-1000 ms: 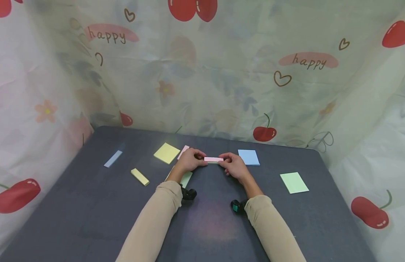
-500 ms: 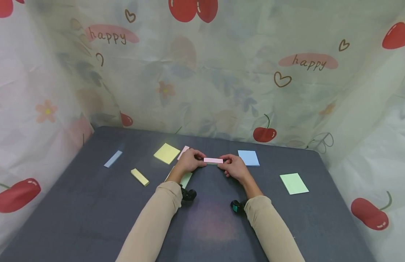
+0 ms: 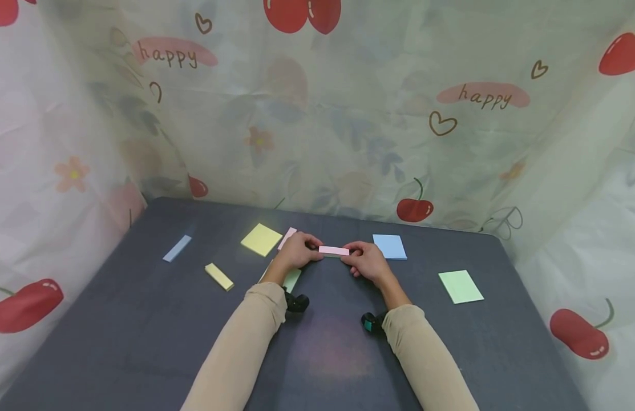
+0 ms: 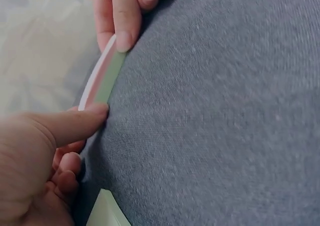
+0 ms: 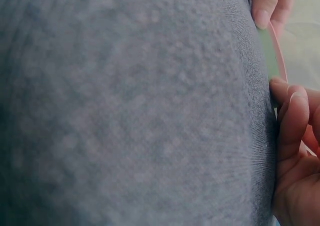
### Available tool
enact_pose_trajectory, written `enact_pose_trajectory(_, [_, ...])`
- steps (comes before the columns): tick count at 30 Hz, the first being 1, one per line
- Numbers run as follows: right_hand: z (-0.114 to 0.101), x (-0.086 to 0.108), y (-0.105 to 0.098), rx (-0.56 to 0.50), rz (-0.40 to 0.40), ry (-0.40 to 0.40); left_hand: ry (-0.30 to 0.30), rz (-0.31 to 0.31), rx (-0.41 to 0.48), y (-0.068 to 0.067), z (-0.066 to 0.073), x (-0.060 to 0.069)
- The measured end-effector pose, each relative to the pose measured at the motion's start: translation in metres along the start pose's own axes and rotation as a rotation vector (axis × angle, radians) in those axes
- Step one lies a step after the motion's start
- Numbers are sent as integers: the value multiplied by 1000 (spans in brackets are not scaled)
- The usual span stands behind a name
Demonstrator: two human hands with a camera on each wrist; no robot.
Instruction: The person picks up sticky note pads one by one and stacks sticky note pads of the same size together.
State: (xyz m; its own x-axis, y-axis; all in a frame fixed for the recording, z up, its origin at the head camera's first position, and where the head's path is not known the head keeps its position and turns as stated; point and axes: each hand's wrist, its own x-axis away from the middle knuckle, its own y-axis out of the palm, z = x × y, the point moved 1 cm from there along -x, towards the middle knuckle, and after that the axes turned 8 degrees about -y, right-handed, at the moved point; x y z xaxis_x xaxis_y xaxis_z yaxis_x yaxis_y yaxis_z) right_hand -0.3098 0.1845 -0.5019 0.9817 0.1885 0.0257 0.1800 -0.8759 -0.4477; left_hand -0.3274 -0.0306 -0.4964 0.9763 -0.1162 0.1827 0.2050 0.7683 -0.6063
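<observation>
- Left hand (image 3: pixel 298 252) and right hand (image 3: pixel 367 260) pinch opposite ends of pink-and-green strip (image 3: pixel 334 250), near table's (image 3: pixel 142 342) far edge
- Step seems squaring its layers; next move probably calls for even pressure, edges flush

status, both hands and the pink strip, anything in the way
Left hand, right hand pinching opposite ends of pink-and-green strip stack. Pink above green. One green pad partly hidden by left forearm; nothing seen blocking.
</observation>
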Motion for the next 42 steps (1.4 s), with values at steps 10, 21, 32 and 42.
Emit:
enact_pose_trajectory(10, [1, 0, 0, -7, -12, -4, 7, -26, -52, -4, 9, 2])
enact_pose_trajectory(21, [3, -2, 1, -3, -23, -3, 99, 107, -159, -26, 17, 15])
enact_pose_trajectory(32, [3, -2, -1, -15, -12, 13, 111, 162, -503, -42, 8, 25])
enact_pose_trajectory(42, [4, -1, -1, -11, -21, -1, 46, 161, -568, -52, -15, 24])
